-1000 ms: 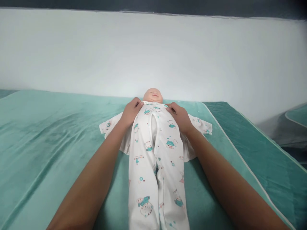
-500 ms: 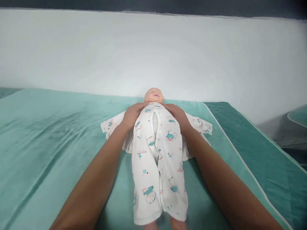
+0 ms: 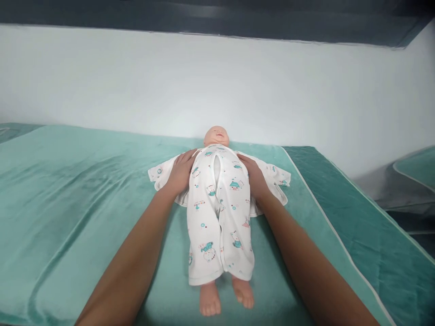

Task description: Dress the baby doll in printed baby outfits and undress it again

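A baby doll (image 3: 216, 136) lies on its back, head toward the wall and bare feet toward me. White printed baby pants (image 3: 204, 226) cover its legs and reach up over its chest, with a slit opening down the middle. Beneath it a matching white top (image 3: 277, 174) is spread, its sleeves out to both sides. My left hand (image 3: 183, 170) lies flat along the doll's left-hand side in view, fingers stretched toward the shoulder. On the opposite side my right hand (image 3: 253, 174) rests against the pants, its fingertips partly hidden behind the doll's body.
A light green sheet (image 3: 84, 190) with folds covers the bed surface. Darker green quilted cloth (image 3: 367, 217) lies along the right side. Behind the doll's head rises a white wall (image 3: 217, 81), with a dark band above. Another green cushion edge (image 3: 418, 167) shows far right.
Both my hands have slid slightly down the doll's sides, away from its shoulders. The view has shifted, so the doll's feet now show in full.
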`<state>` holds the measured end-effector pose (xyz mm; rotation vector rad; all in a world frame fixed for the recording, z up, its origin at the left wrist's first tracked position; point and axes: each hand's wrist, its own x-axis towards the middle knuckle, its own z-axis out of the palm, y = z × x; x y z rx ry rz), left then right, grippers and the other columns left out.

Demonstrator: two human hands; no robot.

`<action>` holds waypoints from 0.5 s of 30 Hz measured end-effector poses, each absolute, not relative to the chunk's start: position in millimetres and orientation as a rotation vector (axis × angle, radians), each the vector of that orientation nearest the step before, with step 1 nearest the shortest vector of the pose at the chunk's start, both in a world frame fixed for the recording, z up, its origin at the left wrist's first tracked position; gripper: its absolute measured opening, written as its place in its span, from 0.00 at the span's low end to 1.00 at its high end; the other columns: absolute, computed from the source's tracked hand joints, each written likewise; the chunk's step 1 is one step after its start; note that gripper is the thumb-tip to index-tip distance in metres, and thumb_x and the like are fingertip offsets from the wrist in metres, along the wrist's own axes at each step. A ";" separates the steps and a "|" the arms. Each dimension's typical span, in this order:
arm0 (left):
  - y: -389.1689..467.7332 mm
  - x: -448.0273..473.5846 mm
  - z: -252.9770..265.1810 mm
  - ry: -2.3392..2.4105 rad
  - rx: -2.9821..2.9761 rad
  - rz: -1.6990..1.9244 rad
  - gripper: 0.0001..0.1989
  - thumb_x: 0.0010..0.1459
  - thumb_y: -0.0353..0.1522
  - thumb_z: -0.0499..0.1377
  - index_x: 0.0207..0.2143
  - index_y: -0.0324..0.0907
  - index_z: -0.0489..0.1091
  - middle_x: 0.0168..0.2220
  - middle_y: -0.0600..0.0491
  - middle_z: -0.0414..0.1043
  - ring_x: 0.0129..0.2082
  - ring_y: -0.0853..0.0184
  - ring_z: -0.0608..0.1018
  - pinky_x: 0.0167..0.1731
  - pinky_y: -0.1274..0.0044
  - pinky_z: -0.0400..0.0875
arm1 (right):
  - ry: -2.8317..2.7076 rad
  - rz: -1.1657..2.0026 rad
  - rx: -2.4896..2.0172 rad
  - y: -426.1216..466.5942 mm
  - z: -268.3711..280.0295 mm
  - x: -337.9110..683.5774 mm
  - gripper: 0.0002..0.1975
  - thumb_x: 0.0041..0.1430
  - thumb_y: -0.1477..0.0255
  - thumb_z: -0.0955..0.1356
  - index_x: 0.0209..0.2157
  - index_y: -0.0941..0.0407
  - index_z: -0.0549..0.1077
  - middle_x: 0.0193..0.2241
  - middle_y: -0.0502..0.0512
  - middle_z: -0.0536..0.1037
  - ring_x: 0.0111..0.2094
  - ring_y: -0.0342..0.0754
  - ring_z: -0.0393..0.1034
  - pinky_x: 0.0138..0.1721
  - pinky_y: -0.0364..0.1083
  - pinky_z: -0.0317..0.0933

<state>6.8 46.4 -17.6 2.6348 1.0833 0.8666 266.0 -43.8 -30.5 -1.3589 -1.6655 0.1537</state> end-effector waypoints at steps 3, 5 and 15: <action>36.7 0.8 -17.6 1.005 2.645 0.869 0.29 0.62 0.38 0.52 0.65 0.45 0.57 0.68 0.46 0.53 0.66 0.56 0.57 0.65 0.61 0.51 | -1.499 0.167 -1.466 -52.4 -29.3 258.5 0.17 0.54 0.69 0.63 0.43 0.55 0.76 0.48 0.59 0.76 0.50 0.55 0.68 0.54 0.56 0.61; 27.8 -1.3 -15.5 0.962 2.622 0.852 0.30 0.60 0.38 0.54 0.65 0.43 0.56 0.68 0.45 0.51 0.68 0.55 0.54 0.66 0.61 0.51 | -1.380 0.255 -1.564 -54.4 -26.1 255.4 0.14 0.51 0.70 0.63 0.38 0.56 0.76 0.40 0.58 0.78 0.42 0.53 0.70 0.47 0.54 0.64; -13.6 15.9 0.0 1.297 1.868 1.061 0.14 0.56 0.31 0.52 0.46 0.47 0.62 0.47 0.52 0.69 0.46 0.63 0.71 0.48 0.71 0.69 | -1.043 1.069 -1.317 -61.5 -8.1 251.0 0.10 0.45 0.68 0.69 0.31 0.57 0.77 0.35 0.54 0.81 0.38 0.52 0.73 0.40 0.48 0.67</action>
